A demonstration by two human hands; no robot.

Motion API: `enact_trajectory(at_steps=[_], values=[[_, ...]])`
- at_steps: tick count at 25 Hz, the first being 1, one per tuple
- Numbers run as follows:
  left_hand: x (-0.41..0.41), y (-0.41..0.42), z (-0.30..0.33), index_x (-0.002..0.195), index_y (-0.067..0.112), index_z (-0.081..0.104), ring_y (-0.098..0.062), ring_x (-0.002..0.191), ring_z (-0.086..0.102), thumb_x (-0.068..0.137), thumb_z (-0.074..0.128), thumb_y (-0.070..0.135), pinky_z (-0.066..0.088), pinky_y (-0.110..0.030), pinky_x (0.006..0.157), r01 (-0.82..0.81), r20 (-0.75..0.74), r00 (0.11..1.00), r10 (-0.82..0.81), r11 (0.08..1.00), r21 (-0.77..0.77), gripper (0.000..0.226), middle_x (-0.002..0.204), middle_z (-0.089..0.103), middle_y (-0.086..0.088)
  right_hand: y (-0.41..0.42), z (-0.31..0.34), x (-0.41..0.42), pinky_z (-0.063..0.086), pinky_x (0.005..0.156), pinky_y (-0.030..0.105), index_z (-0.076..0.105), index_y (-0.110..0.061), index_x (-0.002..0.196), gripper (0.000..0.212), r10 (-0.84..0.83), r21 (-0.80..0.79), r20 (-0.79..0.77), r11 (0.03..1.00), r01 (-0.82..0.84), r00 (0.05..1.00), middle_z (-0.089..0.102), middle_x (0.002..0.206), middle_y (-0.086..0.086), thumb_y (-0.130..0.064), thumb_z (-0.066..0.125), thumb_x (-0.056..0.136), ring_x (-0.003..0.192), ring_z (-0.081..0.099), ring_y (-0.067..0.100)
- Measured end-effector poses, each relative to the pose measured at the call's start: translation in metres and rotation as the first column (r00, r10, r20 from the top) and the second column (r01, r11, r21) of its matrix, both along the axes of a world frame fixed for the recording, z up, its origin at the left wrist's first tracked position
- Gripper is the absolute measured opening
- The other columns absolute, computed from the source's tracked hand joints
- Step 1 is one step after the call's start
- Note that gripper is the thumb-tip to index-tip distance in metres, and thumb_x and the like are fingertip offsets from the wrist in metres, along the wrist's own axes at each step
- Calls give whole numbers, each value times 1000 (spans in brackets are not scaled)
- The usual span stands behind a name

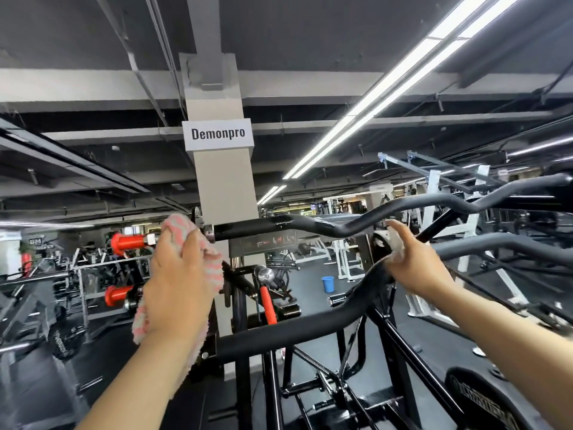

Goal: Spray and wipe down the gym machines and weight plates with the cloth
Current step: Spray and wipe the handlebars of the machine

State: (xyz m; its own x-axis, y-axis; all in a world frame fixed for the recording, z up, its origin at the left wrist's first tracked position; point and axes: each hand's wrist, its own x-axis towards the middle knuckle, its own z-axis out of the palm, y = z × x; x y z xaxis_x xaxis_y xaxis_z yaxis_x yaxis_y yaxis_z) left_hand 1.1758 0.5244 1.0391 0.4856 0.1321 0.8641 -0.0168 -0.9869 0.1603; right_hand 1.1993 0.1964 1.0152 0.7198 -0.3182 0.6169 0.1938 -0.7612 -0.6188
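My left hand (179,274) is raised and holds a pink and grey cloth (178,226), which hangs down past my wrist. The cloth touches the left end of a black wavy handlebar (310,226) on the gym machine. My right hand (415,265) grips a small white spray bottle (395,240), its top pointing left toward the bar. A second black padded bar (297,332) curves below both hands. A black weight plate (483,401) with white lettering sits at the lower right.
A grey pillar (223,181) with a "Demonpro" sign stands right behind the bar. Red-sleeved weight pegs (128,242) stick out on the left. White machines and a blue bucket (327,283) stand on the dark floor farther back.
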Motion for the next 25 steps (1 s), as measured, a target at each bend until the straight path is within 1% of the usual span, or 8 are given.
enact_trajectory(at_steps=[3,6,9,14,17,19,22,25], values=[[-1,0,0,137,6,39,-38,105,49,82,54,1,46,-43,64,-1,-12,1000,1,1000,7,57,136,33,-24,-5,-26,-12,48,56,33,27,-36,136,66,-34,-64,-53,997,30,998,59,79,5,-11,60,84,63,57,21],[-2,0,-1,140,7,35,-41,115,45,83,53,-1,48,-48,74,23,-15,1000,-23,1000,10,60,141,28,-25,0,-41,-22,43,51,31,31,-34,128,60,7,-28,-77,1000,-10,997,58,75,4,-11,62,82,62,56,19],[-4,0,-2,144,9,29,-40,118,43,86,51,1,48,-46,74,13,-24,1000,-13,1000,21,62,145,21,-25,12,-51,-30,42,53,31,32,-34,127,58,64,-12,-78,998,-65,995,61,80,6,-11,60,82,61,55,20],[-5,1,-1,143,8,29,-38,126,34,89,50,2,48,-44,79,39,-31,999,-38,998,51,59,146,18,-25,44,-65,-46,49,59,39,34,-38,118,54,154,-80,-127,983,-165,980,58,73,0,-9,57,79,60,56,20],[-5,2,-3,144,10,26,-34,128,33,89,50,5,48,-40,82,37,-35,999,-35,997,66,60,147,17,-23,76,-65,-52,50,62,36,33,-40,119,56,252,-60,-144,963,-263,957,59,76,-2,-10,60,80,65,56,18],[-7,2,-4,146,10,22,-33,129,32,89,51,6,48,-39,86,53,-35,998,-51,996,77,64,147,15,-22,100,-62,-54,48,56,30,33,-42,122,59,313,-60,-146,944,-324,939,60,76,-2,-9,58,80,61,56,15],[-10,4,-4,147,10,19,-31,129,32,92,48,7,46,-38,91,96,-36,995,-94,995,34,63,149,14,-21,129,-61,-55,42,47,25,34,-38,114,52,359,-150,-202,908,-391,911,56,72,-3,-6,55,80,50,50,11],[-9,5,-5,148,11,17,-30,135,24,91,49,7,41,-35,99,101,-32,995,-99,992,72,66,152,7,-20,138,-62,-54,40,45,23,34,-37,118,55,403,-94,-194,900,-426,894,56,71,-3,-4,56,80,44,47,5]])
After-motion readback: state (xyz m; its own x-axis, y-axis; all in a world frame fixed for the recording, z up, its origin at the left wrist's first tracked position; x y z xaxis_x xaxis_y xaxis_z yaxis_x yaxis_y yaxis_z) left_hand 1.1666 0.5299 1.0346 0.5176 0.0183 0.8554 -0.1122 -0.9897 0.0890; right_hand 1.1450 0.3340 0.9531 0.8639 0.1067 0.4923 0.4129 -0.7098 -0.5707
